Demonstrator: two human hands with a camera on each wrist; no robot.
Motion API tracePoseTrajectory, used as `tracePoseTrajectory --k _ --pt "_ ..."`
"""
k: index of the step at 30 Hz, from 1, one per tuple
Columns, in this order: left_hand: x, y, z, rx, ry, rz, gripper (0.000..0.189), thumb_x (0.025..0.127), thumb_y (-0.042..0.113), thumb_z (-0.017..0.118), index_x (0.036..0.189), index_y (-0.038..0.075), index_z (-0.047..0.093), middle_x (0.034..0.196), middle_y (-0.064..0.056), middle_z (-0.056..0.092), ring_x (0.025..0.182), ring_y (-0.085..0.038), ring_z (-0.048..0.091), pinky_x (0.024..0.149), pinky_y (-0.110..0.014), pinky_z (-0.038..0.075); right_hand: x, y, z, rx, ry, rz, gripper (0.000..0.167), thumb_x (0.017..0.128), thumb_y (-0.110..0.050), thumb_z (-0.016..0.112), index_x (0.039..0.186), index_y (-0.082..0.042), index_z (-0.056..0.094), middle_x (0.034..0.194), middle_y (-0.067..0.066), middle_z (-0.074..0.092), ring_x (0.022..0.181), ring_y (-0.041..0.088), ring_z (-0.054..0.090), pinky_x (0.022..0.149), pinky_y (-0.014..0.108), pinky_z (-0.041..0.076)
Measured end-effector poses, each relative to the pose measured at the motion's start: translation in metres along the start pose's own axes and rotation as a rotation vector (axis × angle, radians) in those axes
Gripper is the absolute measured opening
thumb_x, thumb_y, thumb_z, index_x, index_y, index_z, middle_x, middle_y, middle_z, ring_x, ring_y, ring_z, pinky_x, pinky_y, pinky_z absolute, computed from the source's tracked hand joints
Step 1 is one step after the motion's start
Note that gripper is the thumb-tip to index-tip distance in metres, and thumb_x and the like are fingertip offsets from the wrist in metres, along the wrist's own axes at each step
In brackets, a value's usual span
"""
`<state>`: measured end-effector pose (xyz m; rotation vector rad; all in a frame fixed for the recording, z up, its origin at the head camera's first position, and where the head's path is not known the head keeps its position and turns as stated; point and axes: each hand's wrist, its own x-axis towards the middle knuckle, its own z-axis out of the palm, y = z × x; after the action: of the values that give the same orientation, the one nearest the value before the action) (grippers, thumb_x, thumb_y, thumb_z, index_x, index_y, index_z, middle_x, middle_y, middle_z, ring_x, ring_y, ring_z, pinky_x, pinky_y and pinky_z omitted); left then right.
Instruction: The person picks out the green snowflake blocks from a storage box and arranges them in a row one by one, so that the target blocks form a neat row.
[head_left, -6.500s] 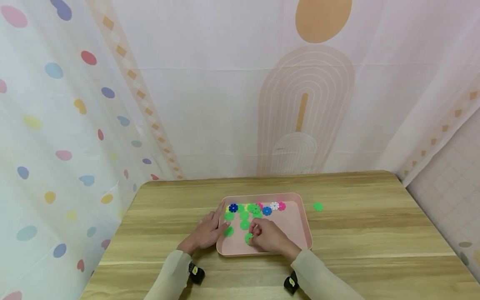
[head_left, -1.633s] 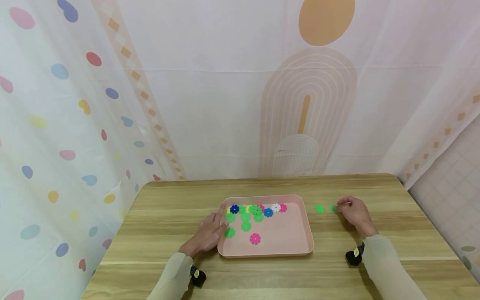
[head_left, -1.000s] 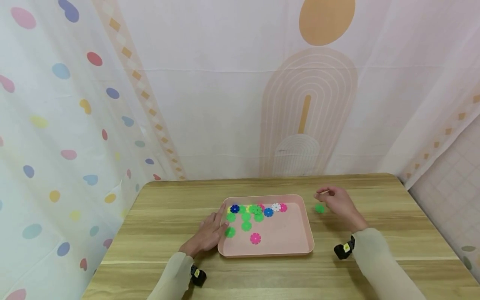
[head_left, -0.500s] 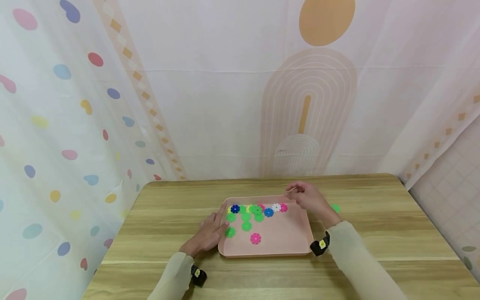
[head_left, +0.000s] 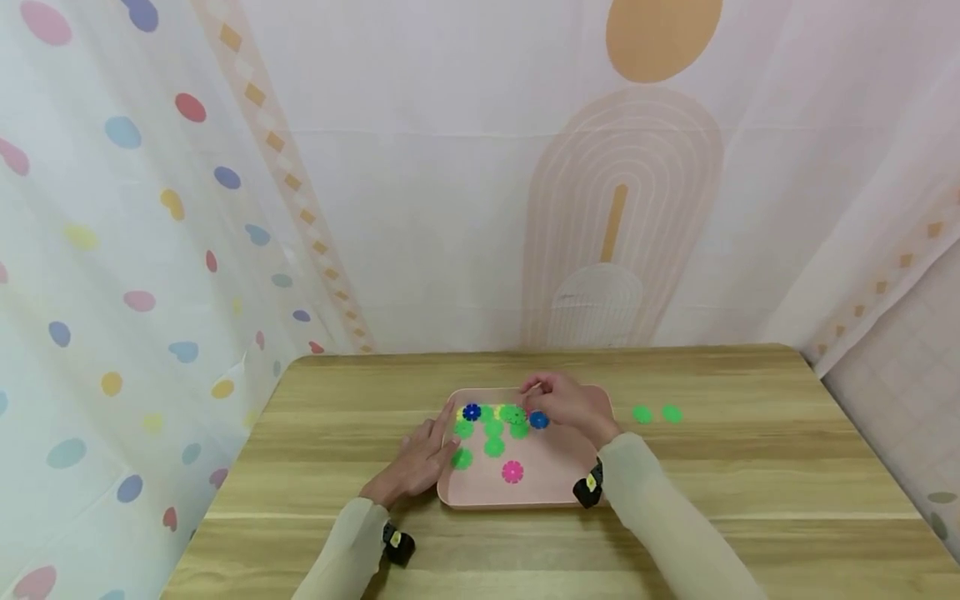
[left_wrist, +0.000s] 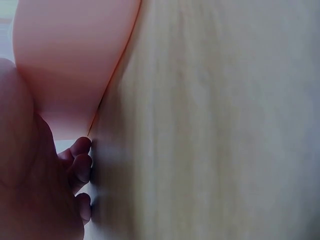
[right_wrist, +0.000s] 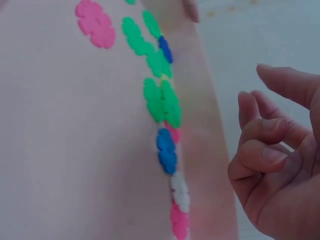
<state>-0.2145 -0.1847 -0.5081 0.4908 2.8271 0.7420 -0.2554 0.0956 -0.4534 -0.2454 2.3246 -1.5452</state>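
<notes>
My left hand [head_left: 416,460] rests at the left end of a pink tray [head_left: 480,493], its fingers extended along the rim. Above the tray's back part is my right hand [head_left: 564,404]; in the right wrist view its thumb and index finger stand apart, the other fingers bend loosely, and they hold nothing. Notched plastic discs lie below it: several green ones [head_left: 494,447], a dark blue one [head_left: 472,412], a blue one [head_left: 538,420] and a pink one [head_left: 512,472]. A white disc [right_wrist: 180,191] shows in the right wrist view, but my right hand hides it in the head view.
Two green discs, a left one [head_left: 642,414] and a right one [head_left: 672,413], lie side by side on the wooden table [head_left: 750,467], right of the tray. A patterned curtain [head_left: 420,208] hangs behind the table.
A green disc was taken from the tray's front and set on the table beside the other. My right hand let go and moved left over the tray. My left hand stayed put.
</notes>
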Motion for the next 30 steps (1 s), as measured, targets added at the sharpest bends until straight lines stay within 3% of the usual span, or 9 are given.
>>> tracePoseTrajectory --k 6,14,19,30 --pt "0.001 0.000 0.001 0.014 0.007 0.001 0.065 0.108 0.034 0.035 0.161 0.015 0.001 0.124 -0.014 0.050 0.104 -0.024 0.044 0.080 -0.038 0.026 0.008 0.005 0.012 -0.033 -0.010 0.022 0.024 0.094 -0.010 0.062 0.117 -0.004 0.067 0.100 0.006 0.068 0.087 0.022 0.059 0.072 0.033 0.050" --pt "0.000 0.000 0.000 0.005 0.004 0.002 0.065 0.108 0.034 0.034 0.161 0.014 0.002 0.126 -0.015 0.049 0.106 -0.024 0.043 0.080 -0.039 0.026 0.018 0.012 0.018 -0.163 -0.010 0.063 0.034 0.089 -0.010 0.069 0.123 -0.009 0.068 0.114 0.006 0.066 0.093 0.019 0.056 0.079 0.032 0.049" --pt "0.000 0.001 -0.001 -0.002 -0.002 -0.005 0.065 0.108 0.034 0.035 0.161 0.014 0.002 0.129 -0.016 0.049 0.108 -0.025 0.044 0.081 -0.039 0.027 0.022 0.016 0.023 -0.218 -0.020 0.062 0.029 0.089 -0.009 0.071 0.118 -0.010 0.070 0.116 0.005 0.064 0.100 0.022 0.054 0.090 0.037 0.048" --pt "-0.001 -0.001 -0.001 -0.012 -0.008 -0.009 0.065 0.108 0.035 0.035 0.161 0.015 0.002 0.131 -0.016 0.049 0.111 -0.024 0.044 0.082 -0.039 0.028 0.027 0.015 0.029 -0.279 0.035 0.041 0.014 0.084 0.002 0.073 0.095 -0.007 0.069 0.100 0.005 0.062 0.090 0.022 0.054 0.075 0.029 0.049"
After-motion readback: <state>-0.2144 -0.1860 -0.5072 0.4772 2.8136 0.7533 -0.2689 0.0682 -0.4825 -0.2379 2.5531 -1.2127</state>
